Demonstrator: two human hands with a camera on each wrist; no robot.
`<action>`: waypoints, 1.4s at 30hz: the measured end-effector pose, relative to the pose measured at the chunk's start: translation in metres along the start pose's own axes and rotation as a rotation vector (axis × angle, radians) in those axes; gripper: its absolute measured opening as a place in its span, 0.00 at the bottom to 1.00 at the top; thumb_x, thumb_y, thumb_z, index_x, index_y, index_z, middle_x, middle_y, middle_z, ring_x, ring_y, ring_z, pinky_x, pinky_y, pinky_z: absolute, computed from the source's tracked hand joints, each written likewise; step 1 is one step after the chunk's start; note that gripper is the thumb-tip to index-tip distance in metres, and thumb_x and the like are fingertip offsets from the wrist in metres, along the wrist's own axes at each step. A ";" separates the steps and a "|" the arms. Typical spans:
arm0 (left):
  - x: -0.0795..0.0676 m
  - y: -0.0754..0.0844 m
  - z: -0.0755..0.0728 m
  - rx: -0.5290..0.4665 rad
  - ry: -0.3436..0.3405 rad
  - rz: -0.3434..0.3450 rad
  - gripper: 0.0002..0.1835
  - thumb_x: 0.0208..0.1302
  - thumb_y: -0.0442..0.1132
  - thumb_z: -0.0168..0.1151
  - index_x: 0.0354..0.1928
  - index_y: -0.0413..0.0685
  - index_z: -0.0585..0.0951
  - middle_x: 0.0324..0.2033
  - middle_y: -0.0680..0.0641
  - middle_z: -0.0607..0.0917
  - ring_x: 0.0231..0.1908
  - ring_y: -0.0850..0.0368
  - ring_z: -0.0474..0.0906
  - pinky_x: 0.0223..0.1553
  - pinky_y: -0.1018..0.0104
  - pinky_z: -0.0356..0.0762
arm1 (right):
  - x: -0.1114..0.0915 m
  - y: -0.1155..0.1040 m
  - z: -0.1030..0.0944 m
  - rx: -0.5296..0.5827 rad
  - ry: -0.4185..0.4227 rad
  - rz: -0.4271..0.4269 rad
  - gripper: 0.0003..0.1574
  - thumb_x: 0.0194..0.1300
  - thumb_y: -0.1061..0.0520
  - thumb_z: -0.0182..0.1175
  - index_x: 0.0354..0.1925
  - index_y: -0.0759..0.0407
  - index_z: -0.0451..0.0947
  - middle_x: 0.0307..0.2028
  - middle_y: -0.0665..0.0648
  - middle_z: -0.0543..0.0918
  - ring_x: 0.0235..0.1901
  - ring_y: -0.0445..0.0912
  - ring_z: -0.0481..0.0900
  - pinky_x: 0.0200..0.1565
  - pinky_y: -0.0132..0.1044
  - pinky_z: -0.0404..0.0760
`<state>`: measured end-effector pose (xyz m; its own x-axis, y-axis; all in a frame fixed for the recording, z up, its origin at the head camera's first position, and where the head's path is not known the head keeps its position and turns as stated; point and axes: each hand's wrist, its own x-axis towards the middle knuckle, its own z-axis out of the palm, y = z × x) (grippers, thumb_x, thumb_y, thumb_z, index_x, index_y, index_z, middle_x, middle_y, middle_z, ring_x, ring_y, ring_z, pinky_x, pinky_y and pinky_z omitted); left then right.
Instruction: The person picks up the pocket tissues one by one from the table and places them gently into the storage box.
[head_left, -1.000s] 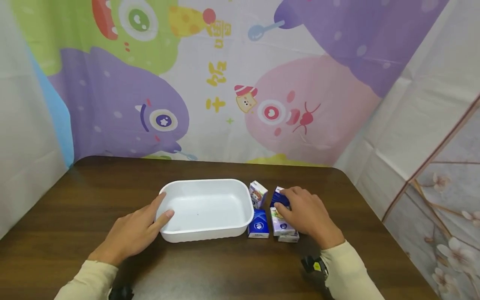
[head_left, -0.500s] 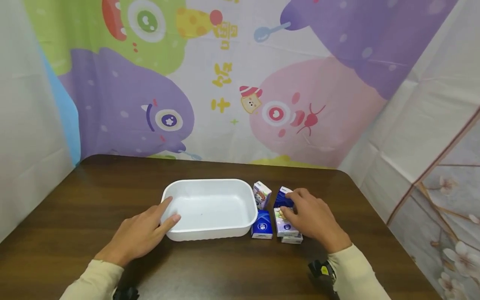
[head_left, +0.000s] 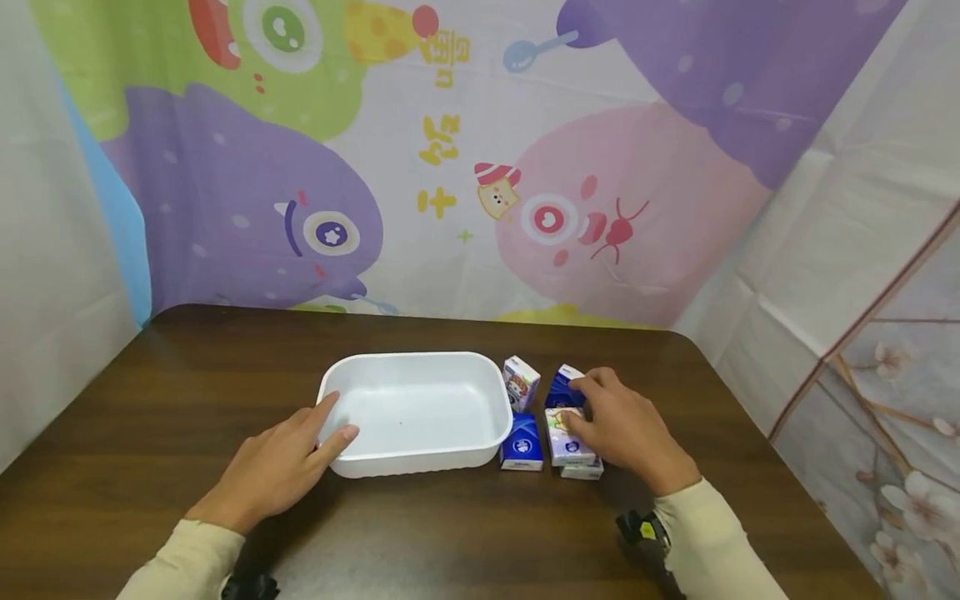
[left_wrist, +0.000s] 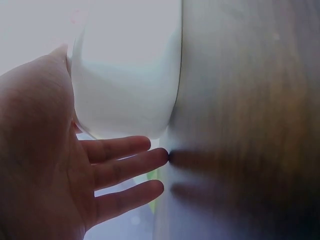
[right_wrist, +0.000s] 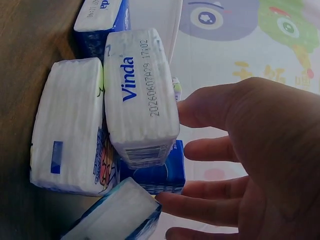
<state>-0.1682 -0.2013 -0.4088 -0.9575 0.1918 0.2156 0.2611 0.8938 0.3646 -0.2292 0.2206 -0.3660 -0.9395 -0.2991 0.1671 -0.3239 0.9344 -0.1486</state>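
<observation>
My left hand (head_left: pixel 277 458) is at the left end of a white plastic tray (head_left: pixel 420 467), its thumb and index finger over the rim. In the left wrist view, the other fingers (left_wrist: pixel 130 162) are stretched out beside the tray's end. My right hand (head_left: pixel 626 425) hovers over small tissue packs to the tray's right. Its thumb is over a purple-printed tissue pack (head_left: pixel 570 448) stacked on another pack (head_left: pixel 582 472), and its fingers reach to a dark blue tissue pack (head_left: pixel 564 393). In the right wrist view, the thumb tip is beside the top pack, marked Vinda (right_wrist: pixel 140 95); contact is unclear.
Between the tray and the stack lie a blue tissue pack (head_left: pixel 521 450) and, behind it, an upright purple-printed pack (head_left: pixel 521 385). All stand on a dark wooden table (head_left: pixel 420 542). A cartoon-printed curtain (head_left: pixel 435 275) hangs behind the far edge.
The right hand has shifted slightly to the right relative to the packs, its thumb sliding across the purple one. The view has moved a little; the left hand stays at the tray's end.
</observation>
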 end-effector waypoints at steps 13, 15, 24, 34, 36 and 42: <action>0.003 -0.002 -0.007 -0.009 -0.013 -0.005 0.38 0.76 0.65 0.42 0.74 0.44 0.64 0.58 0.37 0.79 0.53 0.35 0.79 0.42 0.34 0.75 | 0.006 0.001 0.004 0.013 0.106 0.074 0.23 0.70 0.49 0.62 0.57 0.61 0.81 0.49 0.64 0.75 0.40 0.55 0.81 0.44 0.55 0.82; 0.005 -0.001 -0.007 -0.015 -0.017 -0.007 0.39 0.76 0.65 0.42 0.75 0.44 0.64 0.58 0.37 0.79 0.54 0.34 0.78 0.43 0.33 0.74 | 0.007 0.002 0.004 0.024 0.109 0.094 0.21 0.71 0.49 0.61 0.56 0.60 0.81 0.48 0.64 0.75 0.38 0.55 0.80 0.45 0.55 0.81; 0.003 0.001 -0.001 -0.037 -0.037 -0.011 0.39 0.76 0.65 0.42 0.75 0.44 0.63 0.60 0.36 0.78 0.56 0.34 0.77 0.45 0.33 0.74 | 0.001 0.009 0.006 0.010 0.099 0.124 0.18 0.70 0.50 0.62 0.52 0.58 0.79 0.48 0.64 0.79 0.36 0.56 0.79 0.42 0.58 0.80; 0.009 -0.001 -0.010 -0.043 -0.024 -0.004 0.39 0.77 0.65 0.41 0.76 0.44 0.62 0.62 0.35 0.76 0.59 0.34 0.75 0.48 0.32 0.72 | 0.012 0.014 0.003 0.003 0.184 0.082 0.16 0.69 0.51 0.64 0.50 0.58 0.80 0.45 0.60 0.84 0.39 0.57 0.83 0.40 0.59 0.81; 0.010 -0.001 -0.011 -0.050 -0.032 -0.009 0.40 0.76 0.65 0.40 0.77 0.45 0.61 0.64 0.35 0.75 0.59 0.33 0.75 0.49 0.31 0.72 | 0.014 0.013 0.001 0.007 0.179 0.087 0.16 0.69 0.50 0.64 0.49 0.58 0.80 0.45 0.60 0.84 0.39 0.56 0.83 0.40 0.59 0.81; 0.001 0.000 -0.004 -0.102 -0.053 -0.027 0.39 0.76 0.65 0.41 0.77 0.46 0.61 0.70 0.36 0.66 0.58 0.29 0.74 0.48 0.30 0.70 | 0.008 0.013 0.005 0.015 0.117 0.116 0.17 0.70 0.49 0.63 0.51 0.57 0.79 0.46 0.59 0.84 0.39 0.54 0.82 0.41 0.58 0.80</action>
<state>-0.1688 -0.2025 -0.4053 -0.9689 0.1913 0.1571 0.2432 0.8538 0.4603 -0.2411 0.2294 -0.3717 -0.9514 -0.1641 0.2606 -0.2167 0.9580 -0.1880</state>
